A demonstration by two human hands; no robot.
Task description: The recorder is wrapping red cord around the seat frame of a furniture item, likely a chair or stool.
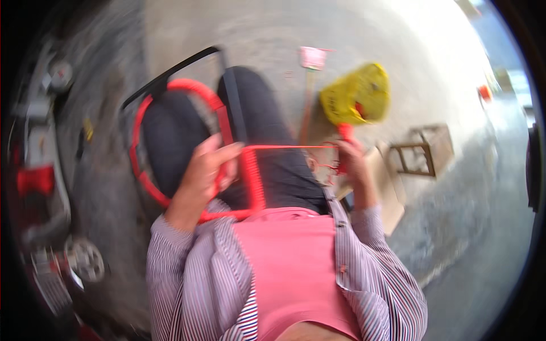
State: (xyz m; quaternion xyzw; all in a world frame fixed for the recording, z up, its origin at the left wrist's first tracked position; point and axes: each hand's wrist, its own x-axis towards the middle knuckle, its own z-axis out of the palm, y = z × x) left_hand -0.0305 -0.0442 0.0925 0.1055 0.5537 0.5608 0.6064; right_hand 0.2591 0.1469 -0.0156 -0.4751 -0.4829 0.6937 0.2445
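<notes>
A black frame (170, 68), partly covered in red winding, lies across my lap. Inside it is a red-wrapped oval ring (135, 142). My left hand (210, 165) is closed on the red-wrapped part, its thumb and finger close to where a red cord (284, 146) leaves the frame. That cord runs taut to my right hand (354, 162), which is closed around a bundle of the same red cord (342, 133). Loose loops hang beside those fingers. Motion blurs both hands, so the exact finger contact is unclear.
A yellow bucket-like container (358, 94) stands ahead on the right with something red inside. Near it are a small wooden stool (424, 153), a pink-headed long stick (313, 58) and a cardboard piece (387, 193). Machinery with a wheel (84, 258) and a red spool (35, 180) line the left.
</notes>
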